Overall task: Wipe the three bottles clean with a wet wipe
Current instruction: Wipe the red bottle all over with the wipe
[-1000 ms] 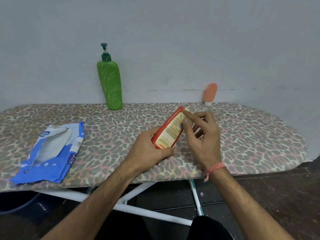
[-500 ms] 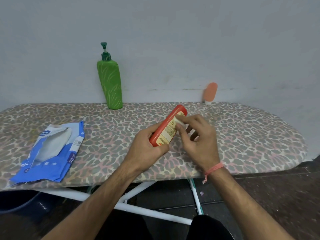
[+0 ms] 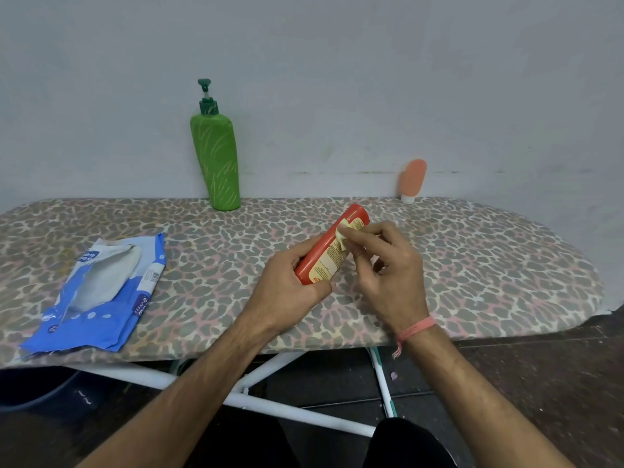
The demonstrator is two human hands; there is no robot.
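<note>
My left hand grips the lower end of a red bottle with a yellow label, tilted up and away over the board. My right hand pinches a small pale wet wipe against the bottle's label near its upper end. A tall green pump bottle stands upright at the back against the wall. A small orange tube bottle with a white cap stands cap-down at the back right, leaning on the wall.
A blue and white wet wipe pack, torn open, lies flat on the left of the leopard-print ironing board. White metal legs cross under the board. A dark tub sits on the floor at lower left.
The red bottle has turned in my left hand, showing more red side. My right hand has slid the wipe along the label towards the bottle's upper end.
</note>
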